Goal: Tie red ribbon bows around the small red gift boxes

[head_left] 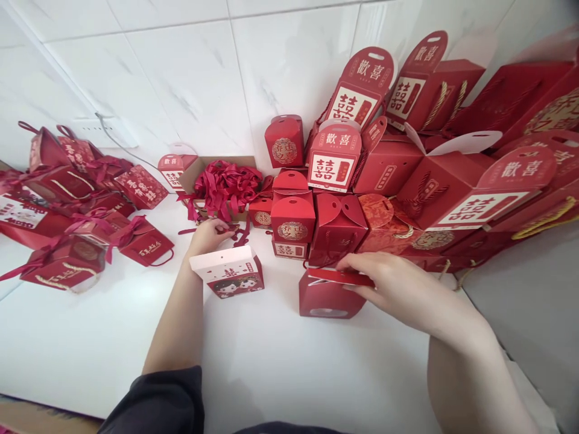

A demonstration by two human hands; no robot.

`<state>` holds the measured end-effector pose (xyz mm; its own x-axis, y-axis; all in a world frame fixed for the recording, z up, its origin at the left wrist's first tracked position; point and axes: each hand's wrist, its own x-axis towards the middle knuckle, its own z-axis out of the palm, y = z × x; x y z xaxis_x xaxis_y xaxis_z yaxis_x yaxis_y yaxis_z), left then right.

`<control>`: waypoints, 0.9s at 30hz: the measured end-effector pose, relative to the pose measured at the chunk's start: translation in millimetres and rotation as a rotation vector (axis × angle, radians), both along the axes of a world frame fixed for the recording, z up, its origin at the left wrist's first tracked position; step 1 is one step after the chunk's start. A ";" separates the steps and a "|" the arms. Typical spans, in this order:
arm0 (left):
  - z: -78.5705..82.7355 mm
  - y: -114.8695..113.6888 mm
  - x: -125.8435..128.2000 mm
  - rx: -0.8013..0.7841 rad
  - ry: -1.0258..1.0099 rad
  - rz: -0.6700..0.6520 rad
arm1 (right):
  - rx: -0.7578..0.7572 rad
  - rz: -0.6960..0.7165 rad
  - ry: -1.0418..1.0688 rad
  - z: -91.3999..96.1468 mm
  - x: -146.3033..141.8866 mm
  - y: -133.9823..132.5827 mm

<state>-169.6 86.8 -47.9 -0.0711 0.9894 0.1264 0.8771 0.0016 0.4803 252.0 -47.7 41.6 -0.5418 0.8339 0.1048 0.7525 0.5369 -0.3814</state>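
My right hand (384, 283) pinches the top flap of a plain red gift box (328, 304) standing on the white table. Beyond a small picture box, my left hand (212, 235) has its fingers closed on a dark red ribbon (242, 234); part of the grip is hidden. That picture box (237, 280), white and red with two cartoon figures, stands beside my left forearm with its white flap raised. Just behind my left hand is an open cardboard box (196, 172) heaped with crimson ribbons (228, 184).
Stacked red gift boxes (293, 226) line the wall from the middle to the right. More boxes with ribbon bows and rope handles (63, 262) are piled on the left. A socket strip with a cable (106, 129) is against the tiled wall (181, 78).
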 end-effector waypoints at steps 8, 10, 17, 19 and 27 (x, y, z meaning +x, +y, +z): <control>-9.0 -1.0 10.5 0.099 -0.020 0.063 | 0.139 -0.211 -0.087 -6.5 48.1 -8.2; 3.9 -3.4 7.4 0.121 -0.062 0.060 | 0.204 -0.225 -0.006 1.9 46.5 -15.1; 66.5 -31.8 22.0 0.283 -0.165 -0.021 | 0.090 -0.097 0.287 42.3 -19.7 -29.7; 87.2 -48.6 36.3 0.462 -0.123 -0.079 | -0.008 -0.030 0.421 45.1 -46.6 -24.3; 141.0 -119.1 78.7 1.100 0.156 -0.460 | -0.595 0.188 1.176 16.5 -117.6 1.0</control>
<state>-90.9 -32.3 93.0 0.3516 0.2747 0.8949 0.7370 -0.6708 -0.0836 134.4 -46.7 58.1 -0.4922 0.8383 0.2346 -0.2509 0.1215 -0.9604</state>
